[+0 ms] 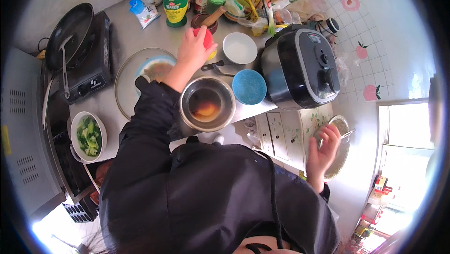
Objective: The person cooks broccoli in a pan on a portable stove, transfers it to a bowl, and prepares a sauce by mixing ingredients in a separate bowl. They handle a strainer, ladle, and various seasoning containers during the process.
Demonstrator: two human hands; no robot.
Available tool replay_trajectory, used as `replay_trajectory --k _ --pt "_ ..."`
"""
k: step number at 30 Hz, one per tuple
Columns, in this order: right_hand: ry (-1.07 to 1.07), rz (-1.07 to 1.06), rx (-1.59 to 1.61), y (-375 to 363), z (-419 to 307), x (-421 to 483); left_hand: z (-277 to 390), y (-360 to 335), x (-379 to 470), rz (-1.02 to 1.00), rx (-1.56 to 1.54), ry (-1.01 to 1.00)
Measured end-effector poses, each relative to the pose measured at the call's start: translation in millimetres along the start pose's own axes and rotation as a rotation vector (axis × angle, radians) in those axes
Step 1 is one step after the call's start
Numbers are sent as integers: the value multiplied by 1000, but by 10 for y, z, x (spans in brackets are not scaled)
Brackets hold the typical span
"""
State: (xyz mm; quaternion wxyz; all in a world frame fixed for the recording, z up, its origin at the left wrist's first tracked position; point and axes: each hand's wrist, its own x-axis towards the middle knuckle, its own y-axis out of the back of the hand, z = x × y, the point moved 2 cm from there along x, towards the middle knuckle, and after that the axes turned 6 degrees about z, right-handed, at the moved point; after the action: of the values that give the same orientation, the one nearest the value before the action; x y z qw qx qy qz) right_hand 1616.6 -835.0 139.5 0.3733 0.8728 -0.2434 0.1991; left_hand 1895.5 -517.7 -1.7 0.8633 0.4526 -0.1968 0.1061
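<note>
My left hand [192, 51] reaches over the counter with its fingers closed around a red lid or cap [204, 38]. A bit of yellow shows beneath it; the rest of that container is hidden. Just in front stands a stainless steel bowl [182, 108] with dark brown liquid at its bottom. To the right are a white bowl [240, 48] and a blue bowl [249, 87]. My right hand [323, 148] is raised off to the right, fingers apart and bent, with nothing visible in it. Behind it is a large round vessel [344, 161] with a metal handle across its rim.
A frying pan [72, 25] with a spatula rests on a black cooktop [95, 64]. A glass lid [121, 78] covers a dish. Greens fill a white bowl [101, 148]. A pressure cooker [299, 66], a green-and-yellow squeeze bottle [175, 6] and a wooden-handled pestle [214, 16] stand around.
</note>
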Motion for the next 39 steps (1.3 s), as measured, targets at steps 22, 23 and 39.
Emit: replay_trajectory --k 22,23,39 --pt "154 -576 365 -1558 -442 -3 1405 1445 -1186 -109 -274 -339" --pt "158 -572 373 -1541 -436 -27 1418 1461 -1202 -115 -265 -343" --pt "73 -649 420 -1184 -314 -282 1589 1690 -1338 -73 -295 -712"
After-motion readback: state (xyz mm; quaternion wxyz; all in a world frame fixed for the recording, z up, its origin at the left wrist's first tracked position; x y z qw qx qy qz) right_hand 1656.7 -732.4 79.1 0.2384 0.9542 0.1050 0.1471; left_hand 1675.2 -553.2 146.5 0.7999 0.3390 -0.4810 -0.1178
